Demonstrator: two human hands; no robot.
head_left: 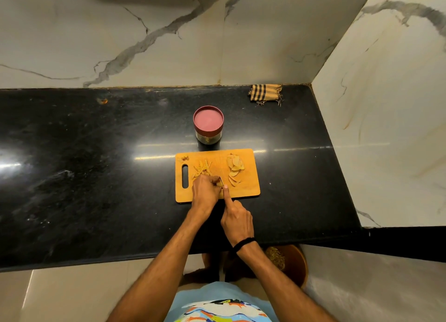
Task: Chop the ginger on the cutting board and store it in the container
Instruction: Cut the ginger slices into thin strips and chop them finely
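the cutting board (248, 191) lay on the dark surface (96, 177), with the container (208, 126) just behind it, its red lid on. on the board, a heap of flat ginger slices (235, 166) sat toward the right and a scatter of cut strips (202, 168) toward the left. the left hand (204, 192) had its fingers curled down over a bit of ginger at the near middle of the board, pinning it; the piece itself was mostly hidden under them. the right hand (237, 221) gripped the knife (220, 180), fingers wrapped round the handle and the forefinger stretched along the spine, with only a sliver of blade showing just beside the left fingertips. the chopping looked partly done, most slices uncut. the risk lay in that closeness: the blade sat right against the left fingertips, so a slip on a thin, slick slice could nick a finger. strips pushed leftward might drop over the board's edge, and with the lid on, nothing could go in until it came off.
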